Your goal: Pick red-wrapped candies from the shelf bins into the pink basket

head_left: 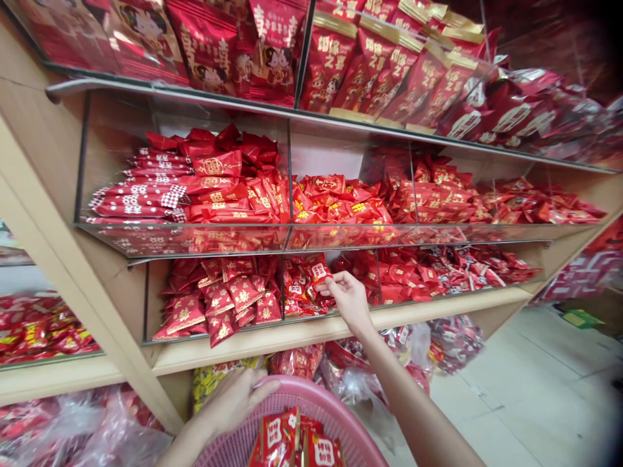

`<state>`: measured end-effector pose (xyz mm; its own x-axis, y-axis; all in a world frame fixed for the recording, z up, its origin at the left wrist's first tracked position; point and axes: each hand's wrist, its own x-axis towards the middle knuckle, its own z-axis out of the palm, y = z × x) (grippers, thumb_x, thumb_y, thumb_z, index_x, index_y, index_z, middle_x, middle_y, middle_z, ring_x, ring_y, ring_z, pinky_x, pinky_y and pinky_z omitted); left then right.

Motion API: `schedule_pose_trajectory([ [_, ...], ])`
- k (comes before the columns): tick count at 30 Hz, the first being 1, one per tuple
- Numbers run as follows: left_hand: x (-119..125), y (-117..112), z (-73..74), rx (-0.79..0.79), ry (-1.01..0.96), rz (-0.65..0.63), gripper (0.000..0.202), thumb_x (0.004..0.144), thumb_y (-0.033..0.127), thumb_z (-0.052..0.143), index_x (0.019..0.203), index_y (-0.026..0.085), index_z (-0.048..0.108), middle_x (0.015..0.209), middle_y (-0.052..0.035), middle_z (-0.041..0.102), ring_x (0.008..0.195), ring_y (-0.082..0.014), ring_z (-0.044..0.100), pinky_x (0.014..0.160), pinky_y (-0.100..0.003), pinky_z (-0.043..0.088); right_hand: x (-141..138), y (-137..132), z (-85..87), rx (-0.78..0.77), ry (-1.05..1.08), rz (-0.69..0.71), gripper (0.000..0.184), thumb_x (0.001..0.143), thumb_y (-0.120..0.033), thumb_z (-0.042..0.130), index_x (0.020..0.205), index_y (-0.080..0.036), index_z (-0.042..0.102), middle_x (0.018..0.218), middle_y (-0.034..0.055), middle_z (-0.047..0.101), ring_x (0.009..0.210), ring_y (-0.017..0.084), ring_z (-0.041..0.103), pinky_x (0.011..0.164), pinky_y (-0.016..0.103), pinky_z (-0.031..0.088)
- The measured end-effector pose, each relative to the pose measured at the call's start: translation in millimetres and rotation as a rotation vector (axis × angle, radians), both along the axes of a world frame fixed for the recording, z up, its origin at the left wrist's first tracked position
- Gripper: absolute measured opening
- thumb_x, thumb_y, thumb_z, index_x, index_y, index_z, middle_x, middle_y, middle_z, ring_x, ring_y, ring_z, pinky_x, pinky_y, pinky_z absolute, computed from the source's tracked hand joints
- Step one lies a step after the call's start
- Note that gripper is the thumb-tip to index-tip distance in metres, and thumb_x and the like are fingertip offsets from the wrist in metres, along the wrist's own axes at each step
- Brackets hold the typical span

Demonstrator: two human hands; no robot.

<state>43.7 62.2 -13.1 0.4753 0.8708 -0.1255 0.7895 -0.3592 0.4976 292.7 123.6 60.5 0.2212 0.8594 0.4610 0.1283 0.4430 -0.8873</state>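
Note:
My right hand point(348, 298) reaches up to the lower clear bin and pinches a small red candy packet point(320, 272) with a white square mark, just above the pile of like packets point(299, 292). My left hand point(233, 399) grips the far rim of a pink plastic basket point(335, 415) held low in front of me. Inside the basket lie several red packets point(294, 441) with the same white marks.
Wooden shelves point(311, 332) carry clear acrylic bins full of red wrapped sweets point(219, 301) on several levels. Plastic bags of more sweets point(438, 344) sit under the lowest shelf. A pale tiled floor point(535, 389) lies to the right.

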Motion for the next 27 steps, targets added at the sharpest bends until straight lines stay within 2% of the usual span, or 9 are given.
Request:
schedule_pose_trajectory([
  [2,0,0,0.4,0.005,0.013,0.001,0.052,0.087,0.065,0.027,0.063,0.021,0.043,0.059,0.0028,0.047,0.060,-0.0152,0.051,0.055,-0.025,0.024,3,-22,-2.0,-0.006,0.008,0.050,0.028,0.081,-0.046,0.058,0.078,-0.019,0.052,0.066,0.0026,0.065,0.065,0.018,0.066,0.066,0.032,0.054],
  [4,0,0,1.5,0.004,0.018,-0.005,0.052,0.087,0.065,0.028,0.063,0.021,0.043,0.059,0.0027,0.047,0.060,-0.0151,0.051,0.054,-0.025,0.024,6,-49,-5.3,-0.012,-0.079,0.115,0.021,0.085,-0.040,0.056,0.082,-0.018,0.055,0.070,0.0028,0.065,0.066,0.016,0.065,0.063,0.028,0.053],
  [6,1,-1,2.9,-0.005,0.010,-0.016,0.051,0.087,0.064,0.029,0.064,0.021,0.045,0.059,0.0025,0.050,0.060,-0.0150,0.052,0.055,-0.024,0.024,11,-77,-8.5,0.003,-0.284,0.168,0.015,0.088,-0.032,0.053,0.084,-0.019,0.057,0.078,0.0039,0.066,0.069,0.015,0.063,0.063,0.025,0.051],
  [9,1,-1,4.1,-0.009,-0.009,-0.035,0.052,0.087,0.063,0.029,0.066,0.021,0.049,0.061,0.0022,0.052,0.061,-0.0149,0.054,0.055,-0.024,0.026,16,-111,-13.3,0.042,-0.630,0.259,0.011,0.091,-0.023,0.048,0.088,-0.020,0.059,0.092,0.0055,0.065,0.081,0.016,0.062,0.071,0.026,0.049],
  [12,2,0,3.1,-0.016,-0.021,-0.043,0.053,0.088,0.064,0.028,0.066,0.021,0.052,0.060,0.0023,0.053,0.060,-0.0144,0.053,0.055,-0.025,0.026,19,-132,-19.7,0.014,-0.805,0.361,0.014,0.092,-0.019,0.044,0.095,-0.021,0.057,0.097,0.0056,0.063,0.086,0.015,0.061,0.074,0.026,0.048],
  [16,1,1,-0.1,-0.002,-0.004,-0.039,0.054,0.087,0.064,0.029,0.065,0.021,0.053,0.059,0.0021,0.052,0.058,-0.0141,0.052,0.054,-0.025,0.025,20,-143,-26.6,-0.112,-0.782,0.423,0.011,0.094,-0.021,0.043,0.097,-0.021,0.054,0.096,0.0036,0.064,0.082,0.014,0.060,0.073,0.026,0.047],
  [20,0,1,-0.8,0.000,0.001,-0.032,0.051,0.087,0.063,0.031,0.068,0.022,0.055,0.062,0.0013,0.057,0.061,-0.0152,0.054,0.054,-0.025,0.027,8,-140,-21.3,-0.153,-0.777,0.454,0.013,0.095,-0.026,0.041,0.097,-0.021,0.053,0.087,0.0015,0.063,0.075,0.013,0.058,0.068,0.024,0.045],
  [23,-1,1,0.1,-0.004,-0.006,-0.037,0.050,0.088,0.062,0.031,0.071,0.022,0.057,0.064,0.0011,0.059,0.064,-0.0163,0.056,0.055,-0.024,0.028,-14,-130,-14.1,-0.054,-0.964,0.577,0.013,0.095,-0.022,0.041,0.097,-0.020,0.054,0.083,-0.0001,0.062,0.070,0.011,0.056,0.063,0.022,0.043],
  [27,0,2,0.1,-0.007,0.005,-0.046,0.051,0.088,0.062,0.030,0.069,0.022,0.056,0.063,0.0011,0.059,0.064,-0.0165,0.057,0.055,-0.024,0.028,-51,-117,-12.9,0.168,-1.364,0.730,0.014,0.094,-0.017,0.043,0.089,-0.020,0.055,0.081,-0.0004,0.066,0.068,0.013,0.059,0.058,0.024,0.040],
])
